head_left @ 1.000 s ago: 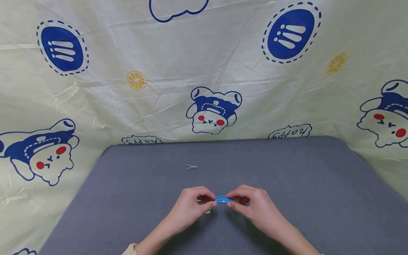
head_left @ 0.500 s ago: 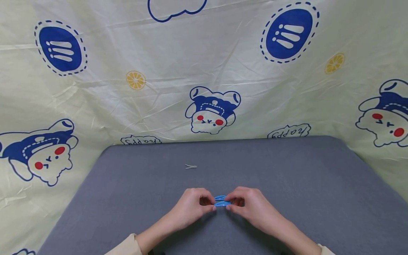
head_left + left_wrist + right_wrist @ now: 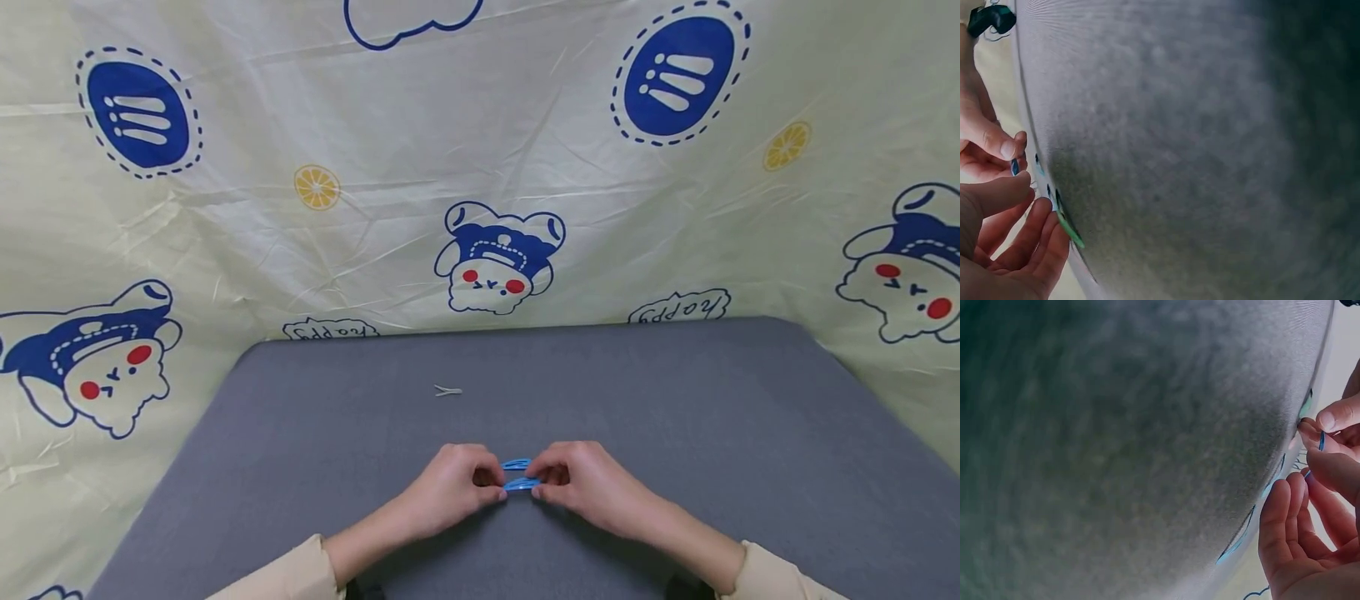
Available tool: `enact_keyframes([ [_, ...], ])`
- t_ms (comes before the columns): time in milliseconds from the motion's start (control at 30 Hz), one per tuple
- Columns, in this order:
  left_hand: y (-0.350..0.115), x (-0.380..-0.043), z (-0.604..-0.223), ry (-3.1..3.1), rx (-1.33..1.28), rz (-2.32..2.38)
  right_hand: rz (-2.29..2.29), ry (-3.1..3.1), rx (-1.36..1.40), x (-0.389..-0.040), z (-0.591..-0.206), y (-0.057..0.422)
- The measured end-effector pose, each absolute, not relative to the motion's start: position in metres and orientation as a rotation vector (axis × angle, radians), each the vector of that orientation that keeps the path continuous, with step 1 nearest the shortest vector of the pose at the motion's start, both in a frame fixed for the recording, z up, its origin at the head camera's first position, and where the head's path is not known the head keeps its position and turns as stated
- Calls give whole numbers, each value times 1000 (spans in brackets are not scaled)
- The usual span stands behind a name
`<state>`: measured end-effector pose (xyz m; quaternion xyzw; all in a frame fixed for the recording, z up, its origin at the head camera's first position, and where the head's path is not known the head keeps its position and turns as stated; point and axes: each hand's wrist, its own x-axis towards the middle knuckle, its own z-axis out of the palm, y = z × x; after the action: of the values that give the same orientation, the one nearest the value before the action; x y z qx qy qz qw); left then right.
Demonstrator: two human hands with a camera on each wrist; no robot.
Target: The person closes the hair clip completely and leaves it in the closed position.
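Observation:
A blue snap hair clip (image 3: 521,484) lies crosswise between the fingertips of both hands, low over the grey table. My left hand (image 3: 459,489) pinches its left end with thumb and fingers. At the right end, my right hand (image 3: 592,485) holds it the same way. Only a short piece of this clip (image 3: 1322,440) shows between the fingers in the right wrist view. Just behind it, a second blue hair clip (image 3: 515,464) lies on the table. A green hair clip (image 3: 1071,231) lies past my left fingers in the left wrist view; the hands cover it in the head view.
Farther back on the grey table (image 3: 675,400) lies a small pale forked clip (image 3: 448,390). The right wrist view shows light-blue clips (image 3: 1238,537) along the tabletop. A printed curtain (image 3: 390,250) hangs behind the table's far edge.
Both hands have drawn the held clip slightly nearer to the person, so the second blue clip shows separately behind it. The green piece seen by the left thumb earlier is now covered.

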<state>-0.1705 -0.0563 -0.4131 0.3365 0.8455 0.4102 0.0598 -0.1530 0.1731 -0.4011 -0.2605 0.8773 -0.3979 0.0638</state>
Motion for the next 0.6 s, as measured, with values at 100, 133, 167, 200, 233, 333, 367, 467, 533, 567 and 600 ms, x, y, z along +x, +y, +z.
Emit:
enact_keyframes([
  [100,-56,-172,-414,2570,1054,1210,-1182,2638,-766,-156,-403,173],
  [133,-56,-172,-414,2574,1062,1203,-1178,2635,-760,-156,-403,173],
  [167,-56,-173,-415,2580,1071,1193,-1175,2630,-755,-157,-403,173],
  [200,-55,-173,-415,2584,1075,1187,-1171,2627,-748,-158,-403,174],
  [233,-55,-174,-415,2588,1081,1182,-1168,2623,-742,-158,-404,174],
  [333,-54,-175,-416,2609,1084,1154,-1167,2614,-733,-160,-405,174],
  [367,-54,-175,-416,2618,1085,1142,-1168,2611,-730,-160,-405,174],
  [467,-53,-173,-417,2641,1082,1116,-1172,2603,-724,-161,-407,174],
  [533,-53,-172,-418,2654,1081,1103,-1176,2597,-723,-161,-408,173],
  [567,-52,-172,-418,2658,1079,1099,-1176,2597,-724,-161,-408,173],
  [600,-52,-171,-418,2663,1081,1095,-1173,2599,-725,-161,-409,173],
])
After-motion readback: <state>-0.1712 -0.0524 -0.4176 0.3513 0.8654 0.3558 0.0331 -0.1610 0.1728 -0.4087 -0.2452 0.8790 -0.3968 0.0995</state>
